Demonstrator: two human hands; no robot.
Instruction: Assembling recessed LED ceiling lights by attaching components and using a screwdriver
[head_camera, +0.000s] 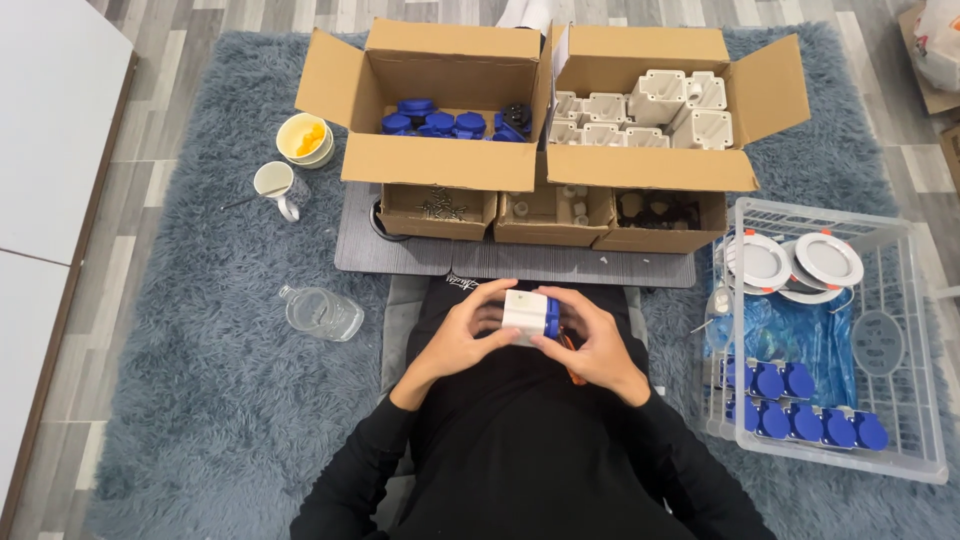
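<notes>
Shaggy grey rug (220, 400), boxes everywhere.
Both hands, left hand (462, 338) and right hand (597, 345), gripped a white box with blue cap (529, 314) just below the grey board (520, 262).

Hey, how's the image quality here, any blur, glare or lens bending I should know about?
Head view: even, soft indoor light, only faint shadows under the cardboard boxes; both hands, left hand and right hand, and the white and blue block they hold look sharp; mild wide-angle bending near the edges, seen on the clear crate; no strong glare.
</notes>
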